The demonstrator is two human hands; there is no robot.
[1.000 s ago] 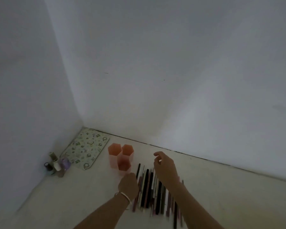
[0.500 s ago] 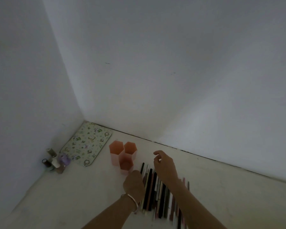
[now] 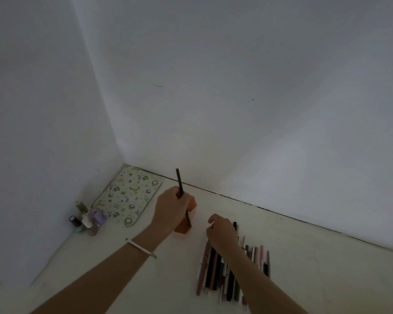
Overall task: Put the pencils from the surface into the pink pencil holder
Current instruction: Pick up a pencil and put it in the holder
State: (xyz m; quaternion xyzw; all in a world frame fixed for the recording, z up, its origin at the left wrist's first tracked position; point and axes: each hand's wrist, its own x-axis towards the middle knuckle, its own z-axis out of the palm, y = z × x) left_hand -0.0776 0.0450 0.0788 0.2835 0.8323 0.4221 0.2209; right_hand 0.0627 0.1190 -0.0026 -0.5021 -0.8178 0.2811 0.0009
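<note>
Pencil [image 3: 180,184] newly lifted in left hand [image 3: 171,208] fingers over pink pencil holder [image 3: 186,225], right hand [image 3: 222,232] loosely curled over row of pencils [image 3: 227,273].

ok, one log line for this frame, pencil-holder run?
left hand: holds dark pencil upright over pink hexagonal plastic holder | right hand: on row of pencils | insertion: not yet

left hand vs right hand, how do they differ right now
The left hand is raised over the pink pencil holder, gripping a dark pencil nearly upright; the right hand is low over the row of pencils, and any grip there is unclear. The left wrist wears a bracelet; the right is bare. Both are bare-armed.
</note>
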